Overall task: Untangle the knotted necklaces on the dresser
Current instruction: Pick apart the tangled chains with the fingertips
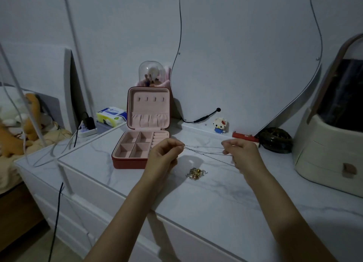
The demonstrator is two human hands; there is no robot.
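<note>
Open jewelry box (140, 143) sits on the counter (216, 198), left of a small jewelry heap (195, 173); brush holder (151, 74) behind it, tissue pack (111, 116) further left.

Dim room — white wall (235, 45), perhaps mirror (245, 65)

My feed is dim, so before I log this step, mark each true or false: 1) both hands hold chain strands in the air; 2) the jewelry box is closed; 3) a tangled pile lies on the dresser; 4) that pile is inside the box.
1) True: the left hand and right hand pinch thin silver chains stretched between them.
2) False: the jewelry box stands open, its compartments showing nothing inside.
3) True: a gold and silver pile lies there.
4) False: it lies on the dresser top, right of the box.
</note>
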